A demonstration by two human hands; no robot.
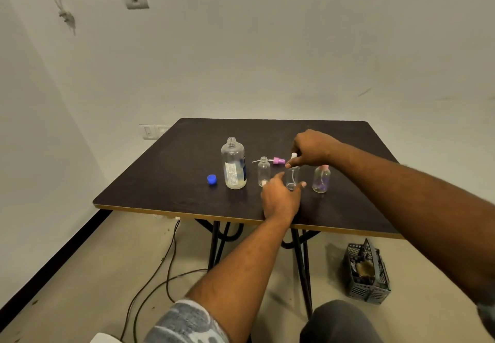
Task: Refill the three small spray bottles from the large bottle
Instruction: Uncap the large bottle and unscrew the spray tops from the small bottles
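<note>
The large clear bottle stands uncapped on the dark table, a little liquid at its bottom. Its blue cap lies to the left. Three small clear bottles stand in a row to its right. The left one is open, and a pink spray head lies behind it. My left hand holds the base of the middle bottle between thumb and fingers. My right hand pinches that bottle's white spray top. The right bottle keeps its pink top.
A grey slotted basket sits on the floor under the table's right corner. Black cables run across the floor at the left. The table's front edge has a light trim. My knee shows at the bottom.
</note>
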